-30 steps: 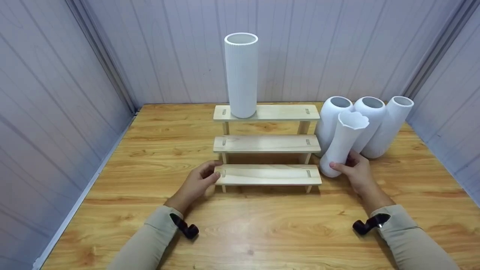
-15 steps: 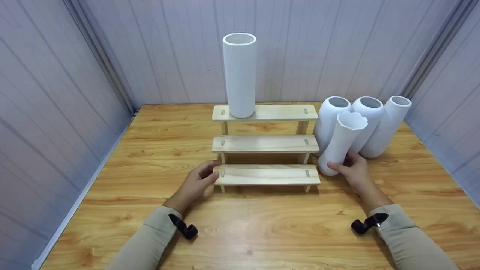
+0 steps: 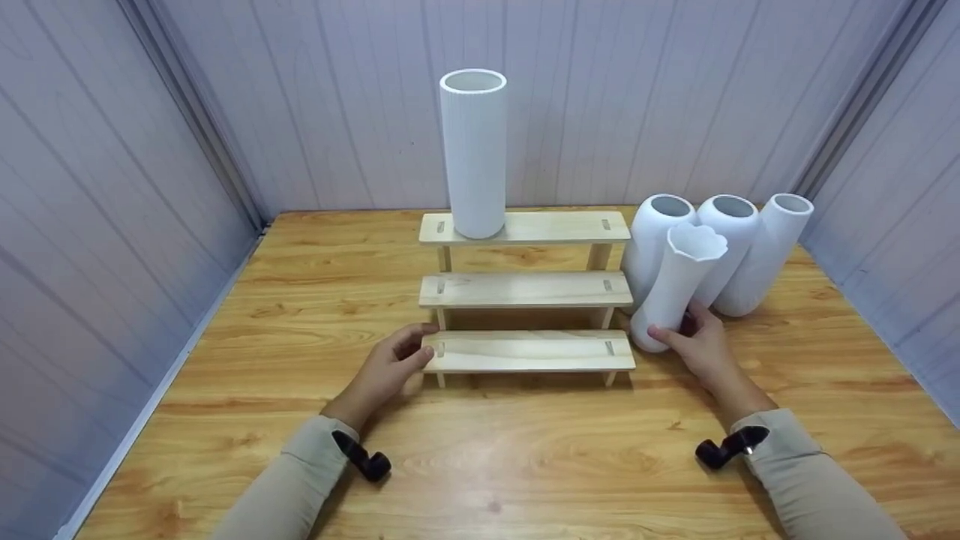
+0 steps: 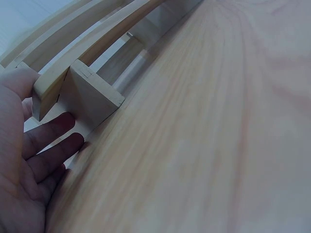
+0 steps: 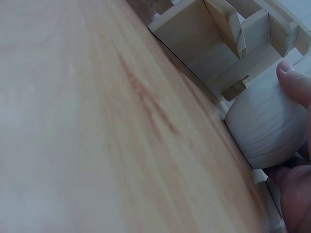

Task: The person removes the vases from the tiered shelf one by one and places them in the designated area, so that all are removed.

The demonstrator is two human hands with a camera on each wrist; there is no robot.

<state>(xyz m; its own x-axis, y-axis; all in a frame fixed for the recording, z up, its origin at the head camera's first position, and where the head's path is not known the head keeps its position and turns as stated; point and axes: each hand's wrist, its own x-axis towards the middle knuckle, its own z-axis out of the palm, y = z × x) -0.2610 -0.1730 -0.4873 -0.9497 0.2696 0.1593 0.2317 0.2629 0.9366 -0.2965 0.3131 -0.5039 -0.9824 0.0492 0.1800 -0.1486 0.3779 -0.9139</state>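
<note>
A three-step wooden stand [image 3: 525, 289] stands mid-table. My left hand [image 3: 382, 373] holds the left end of its lowest board, thumb against the board's end. In the left wrist view, the other fingers [image 4: 56, 150] reach below the board, close to the side leg [image 4: 90, 99]. My right hand [image 3: 709, 352] grips the lower part of a white vase with a scalloped rim [image 3: 671, 292], right of the stand. The right wrist view shows this vase's rounded base [image 5: 267, 116] down at the tabletop, with the thumb across its side. Some right fingers are hidden behind it.
On the top board, left of centre, rises a tall ribbed white cylinder vase [image 3: 474, 157]. Three more white vases [image 3: 652, 232] cluster behind the held one, beside the stand's right end. Panelled walls [image 3: 360, 112] border the wooden table [image 3: 510, 457] at the back and sides.
The whole scene has slid slightly left in the head view. Both hands, the stand and the vases keep their places relative to each other.
</note>
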